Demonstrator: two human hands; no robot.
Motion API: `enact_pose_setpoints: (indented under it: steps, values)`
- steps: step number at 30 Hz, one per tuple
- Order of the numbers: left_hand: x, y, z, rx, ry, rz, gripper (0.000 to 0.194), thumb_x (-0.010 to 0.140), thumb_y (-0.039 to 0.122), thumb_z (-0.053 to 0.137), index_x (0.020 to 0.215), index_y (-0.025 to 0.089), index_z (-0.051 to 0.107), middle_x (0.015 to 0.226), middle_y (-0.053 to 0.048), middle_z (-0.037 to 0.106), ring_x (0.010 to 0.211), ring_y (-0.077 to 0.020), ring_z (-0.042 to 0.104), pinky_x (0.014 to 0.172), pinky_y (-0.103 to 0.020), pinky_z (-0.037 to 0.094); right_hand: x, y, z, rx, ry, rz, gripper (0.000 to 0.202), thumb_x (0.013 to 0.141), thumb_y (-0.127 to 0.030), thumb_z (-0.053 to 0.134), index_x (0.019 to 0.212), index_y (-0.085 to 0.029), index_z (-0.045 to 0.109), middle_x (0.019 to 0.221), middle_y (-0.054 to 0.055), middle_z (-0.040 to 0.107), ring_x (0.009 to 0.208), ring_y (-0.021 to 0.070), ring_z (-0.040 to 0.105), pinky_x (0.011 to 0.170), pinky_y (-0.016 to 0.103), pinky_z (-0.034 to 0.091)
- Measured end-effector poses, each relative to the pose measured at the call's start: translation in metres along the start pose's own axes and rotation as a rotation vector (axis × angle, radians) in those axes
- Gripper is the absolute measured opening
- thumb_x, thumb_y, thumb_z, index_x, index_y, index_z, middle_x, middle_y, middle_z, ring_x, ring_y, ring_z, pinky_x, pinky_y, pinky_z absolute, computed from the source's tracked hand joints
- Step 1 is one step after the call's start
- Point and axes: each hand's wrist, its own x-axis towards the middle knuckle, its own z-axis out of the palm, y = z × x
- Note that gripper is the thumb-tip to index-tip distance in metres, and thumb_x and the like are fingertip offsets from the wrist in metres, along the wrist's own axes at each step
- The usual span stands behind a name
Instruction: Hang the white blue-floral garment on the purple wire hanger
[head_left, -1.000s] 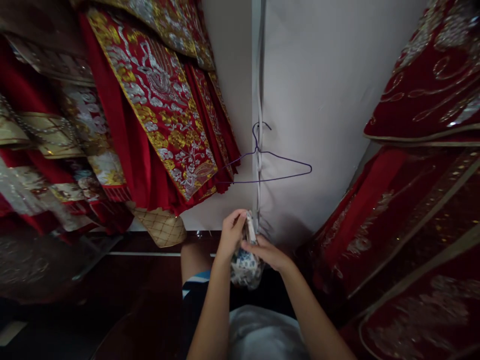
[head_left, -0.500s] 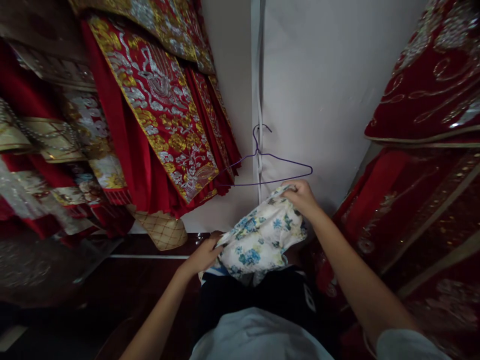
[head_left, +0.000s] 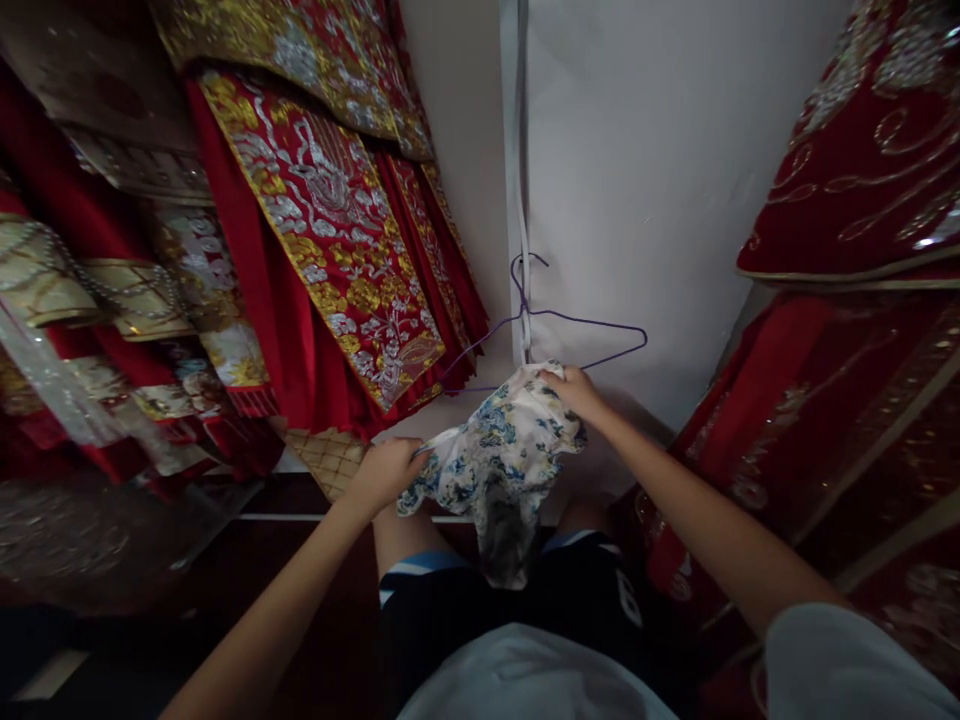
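Note:
A white garment with blue and yellow flowers (head_left: 510, 440) is stretched between my two hands above my lap. My left hand (head_left: 391, 470) is closed on its left edge. The upper right edge is pinched in my right hand (head_left: 576, 392). Just behind the cloth, a thin purple wire hanger (head_left: 592, 322) hangs against the wall, and the garment hides part of its bottom bar.
Red costumes with gold and silver embroidery (head_left: 330, 200) hang at the left. More red beaded garments (head_left: 862, 200) hang at the right. A pale strip (head_left: 514, 150) runs down the wall (head_left: 645, 130) behind the hanger.
Both hands have shifted left and the left one has also risen, bringing the garment over part of the hanger's bottom bar. The cloth now hangs down in the middle.

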Motion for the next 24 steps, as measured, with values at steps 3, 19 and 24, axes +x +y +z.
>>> enact_pose_setpoints:
  steps: [3,19,24]
  values:
    - [0.004,0.004,-0.012,-0.005,0.066,-0.006,0.033,0.095,0.032,0.035,0.078,0.018,0.059,0.086,-0.011,0.068,0.084,-0.0245,0.064,0.074,-0.031,0.043,-0.009,-0.003,-0.026,-0.05,-0.012,0.019,0.035,0.071,-0.048,0.059,0.052,-0.019,0.054,0.05,-0.001,0.05,0.056,0.0156,0.049,0.052,0.025,0.03]
    - [0.102,0.019,-0.014,-0.293,0.156,-0.021,0.046,0.092,0.04,0.039,0.056,0.017,0.056,0.057,-0.008,0.061,0.061,-0.0198,0.059,0.06,-0.029,0.039,-0.045,-0.018,-0.04,-0.043,-0.061,-0.189,0.024,0.078,-0.033,0.049,0.065,-0.018,0.063,0.062,0.0,0.063,0.063,0.0167,0.055,0.058,0.025,0.036]
    - [0.087,0.009,-0.014,-0.382,0.202,0.041,0.038,0.09,0.036,0.04,0.061,0.018,0.054,0.064,-0.007,0.062,0.065,-0.0188,0.058,0.062,-0.028,0.04,-0.05,-0.018,-0.036,-0.019,-0.087,-0.203,0.024,0.079,-0.03,0.048,0.074,-0.018,0.069,0.07,0.001,0.068,0.067,0.0174,0.058,0.062,0.025,0.039]
